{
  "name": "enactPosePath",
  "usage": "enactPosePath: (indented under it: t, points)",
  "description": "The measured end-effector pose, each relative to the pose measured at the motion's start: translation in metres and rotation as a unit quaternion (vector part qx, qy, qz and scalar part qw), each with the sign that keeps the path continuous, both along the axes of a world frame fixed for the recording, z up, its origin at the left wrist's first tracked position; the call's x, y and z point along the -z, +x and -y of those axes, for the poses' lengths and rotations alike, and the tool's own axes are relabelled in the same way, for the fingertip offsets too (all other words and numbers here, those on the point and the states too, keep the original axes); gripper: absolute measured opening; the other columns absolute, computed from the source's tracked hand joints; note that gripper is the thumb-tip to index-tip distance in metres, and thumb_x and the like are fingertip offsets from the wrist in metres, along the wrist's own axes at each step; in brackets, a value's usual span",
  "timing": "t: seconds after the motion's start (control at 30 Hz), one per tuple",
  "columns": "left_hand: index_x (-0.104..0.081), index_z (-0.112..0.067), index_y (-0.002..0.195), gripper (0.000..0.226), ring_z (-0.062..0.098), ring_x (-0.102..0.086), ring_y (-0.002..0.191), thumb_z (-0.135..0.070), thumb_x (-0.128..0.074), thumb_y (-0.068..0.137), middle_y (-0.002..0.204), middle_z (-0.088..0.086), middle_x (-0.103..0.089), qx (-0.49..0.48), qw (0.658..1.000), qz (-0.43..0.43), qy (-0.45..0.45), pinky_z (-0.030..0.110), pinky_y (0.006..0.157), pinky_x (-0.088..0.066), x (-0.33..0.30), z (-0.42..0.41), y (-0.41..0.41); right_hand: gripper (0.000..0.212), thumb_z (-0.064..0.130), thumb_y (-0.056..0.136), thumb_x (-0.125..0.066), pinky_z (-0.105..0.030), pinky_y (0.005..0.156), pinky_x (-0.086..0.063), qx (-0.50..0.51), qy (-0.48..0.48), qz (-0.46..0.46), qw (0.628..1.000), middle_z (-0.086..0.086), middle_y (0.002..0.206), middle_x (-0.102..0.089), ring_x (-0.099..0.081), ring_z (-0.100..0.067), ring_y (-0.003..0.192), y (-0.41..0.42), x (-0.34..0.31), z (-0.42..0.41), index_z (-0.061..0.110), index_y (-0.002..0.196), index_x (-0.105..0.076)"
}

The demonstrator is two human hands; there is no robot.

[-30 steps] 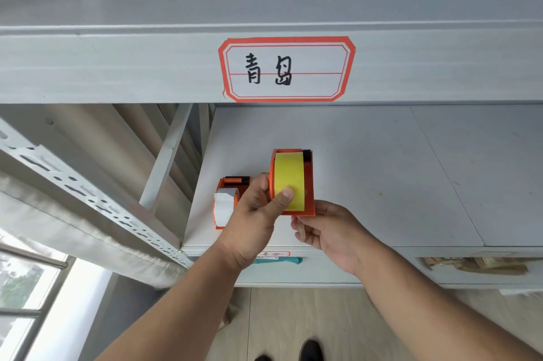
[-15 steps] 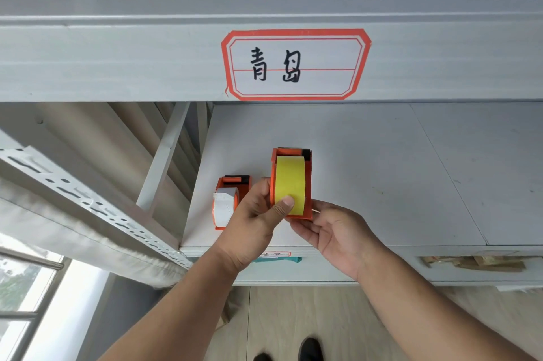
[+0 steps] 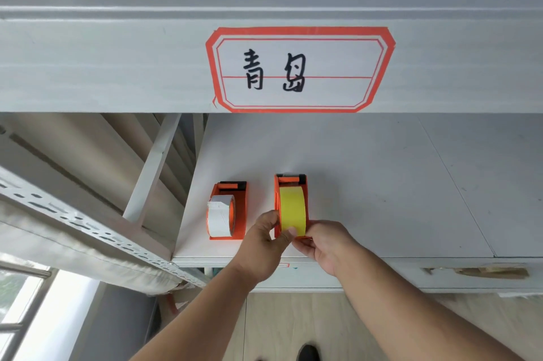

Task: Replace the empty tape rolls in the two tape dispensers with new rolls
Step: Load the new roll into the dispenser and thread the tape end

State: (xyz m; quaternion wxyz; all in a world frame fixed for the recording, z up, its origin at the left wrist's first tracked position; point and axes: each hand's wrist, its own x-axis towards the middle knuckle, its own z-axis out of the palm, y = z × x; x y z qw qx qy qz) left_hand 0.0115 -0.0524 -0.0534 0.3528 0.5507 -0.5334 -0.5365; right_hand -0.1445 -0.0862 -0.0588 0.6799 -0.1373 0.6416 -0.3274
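Observation:
Two orange tape dispensers stand side by side on the white shelf [image 3: 382,199], near its front left corner. The right dispenser [image 3: 305,184] carries a yellow tape roll [image 3: 292,207]. My left hand [image 3: 264,246] pinches its near left side, thumb on the yellow roll. My right hand [image 3: 326,243] grips its near right lower corner. The left dispenser [image 3: 239,213] holds a white tape roll [image 3: 219,218] and nobody touches it.
An upper shelf beam with a red-bordered handwritten label [image 3: 299,69] hangs overhead. A perforated metal upright [image 3: 88,228] and diagonal brace [image 3: 152,169] stand at left. Cardboard scraps [image 3: 484,271] lie on a lower shelf at right. Wooden floor below.
The yellow-roll dispenser has come down onto the shelf beside the white-roll dispenser, both hands still on it. The camera has moved closer to the shelf.

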Motion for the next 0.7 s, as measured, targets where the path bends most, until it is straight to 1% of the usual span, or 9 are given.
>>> enactPosePath:
  t: [0.07,0.2,0.27,0.37,0.43,0.53,0.63,0.67,0.7]
  points:
    - [-0.073,-0.025,0.118,0.017,0.013,-0.067,0.119,-0.021,-0.069,0.102,0.118,-0.005,-0.076,-0.002,1.000,-0.006,0.019,0.032,0.108,-0.050,0.011,0.001,0.002,0.026,-0.011,0.083,-0.074,-0.032,0.066,-0.065,0.016,0.012,-0.013,1.000,-0.021,0.106,-0.082,-0.075,-0.028,0.091,0.005,0.012,0.001,-0.005,0.109,-0.078]
    - [-0.070,-0.020,0.117,0.016,0.009,-0.068,0.117,-0.015,-0.066,0.102,0.116,-0.005,-0.078,-0.002,0.999,-0.008,0.039,0.015,0.098,-0.047,0.021,0.000,0.008,0.022,-0.012,0.087,-0.069,-0.031,0.060,-0.065,0.041,0.022,-0.033,0.998,-0.020,0.102,-0.082,-0.078,-0.027,0.084,0.011,0.029,0.003,-0.004,0.106,-0.078]
    - [-0.070,-0.020,0.120,0.017,0.005,-0.067,0.115,-0.017,-0.065,0.103,0.116,-0.008,-0.077,0.007,0.999,0.007,0.038,0.009,0.095,-0.047,0.021,0.001,0.010,0.024,-0.013,0.088,-0.064,-0.031,0.058,-0.064,0.045,0.027,-0.054,0.997,-0.019,0.101,-0.082,-0.080,-0.026,0.076,0.011,0.033,0.006,-0.003,0.106,-0.077]
    - [-0.068,-0.022,0.123,0.019,0.000,-0.067,0.111,-0.020,-0.063,0.105,0.116,-0.011,-0.076,0.017,0.999,0.025,0.039,0.006,0.092,-0.047,0.020,0.001,0.011,0.024,-0.013,0.090,-0.062,-0.031,0.055,-0.064,0.028,0.039,-0.086,0.995,-0.020,0.102,-0.080,-0.079,-0.025,0.066,0.009,0.031,0.008,-0.002,0.107,-0.074]
    - [-0.068,-0.023,0.123,0.019,0.005,-0.068,0.111,-0.021,-0.062,0.105,0.117,-0.008,-0.076,0.018,0.998,0.036,0.039,0.008,0.092,-0.048,0.020,0.001,0.010,0.022,-0.011,0.091,-0.061,-0.031,0.055,-0.064,-0.001,0.046,-0.106,0.993,-0.020,0.099,-0.081,-0.080,-0.025,0.063,0.008,0.029,0.008,0.000,0.106,-0.074]
    - [-0.068,-0.024,0.121,0.017,0.014,-0.068,0.112,-0.025,-0.061,0.106,0.116,-0.007,-0.076,0.018,0.997,0.053,0.044,0.017,0.095,-0.051,0.018,0.001,0.010,0.020,-0.008,0.089,-0.061,-0.034,0.056,-0.065,-0.050,0.046,-0.149,0.986,-0.021,0.093,-0.081,-0.079,-0.028,0.067,0.005,0.024,0.006,-0.001,0.101,-0.074]
    - [-0.066,-0.020,0.121,0.019,0.021,-0.066,0.113,-0.029,-0.060,0.105,0.117,-0.001,-0.074,0.036,0.995,0.081,0.053,0.032,0.099,-0.053,0.015,0.003,0.010,0.013,-0.005,0.082,-0.062,-0.031,0.050,-0.060,-0.122,0.026,-0.217,0.968,-0.019,0.080,-0.076,-0.069,-0.030,0.053,0.000,0.021,0.008,-0.004,0.091,-0.073]
    - [-0.065,-0.019,0.123,0.021,0.023,-0.066,0.114,-0.029,-0.061,0.105,0.118,0.000,-0.073,0.043,0.993,0.093,0.059,0.034,0.098,-0.054,0.013,0.004,0.009,0.012,-0.001,0.078,-0.065,-0.035,0.052,-0.063,-0.154,0.014,-0.254,0.955,-0.017,0.078,-0.076,-0.071,-0.030,0.053,-0.002,0.022,0.009,-0.003,0.087,-0.073]
    - [-0.063,-0.019,0.126,0.024,0.022,-0.065,0.115,-0.029,-0.062,0.104,0.120,0.000,-0.072,0.045,0.992,0.102,0.067,0.032,0.096,-0.053,0.011,0.004,0.008,0.015,0.006,0.074,-0.066,-0.043,0.058,-0.067,-0.186,-0.004,-0.297,0.937,-0.015,0.076,-0.078,-0.075,-0.032,0.058,-0.006,0.025,0.010,-0.002,0.084,-0.075]
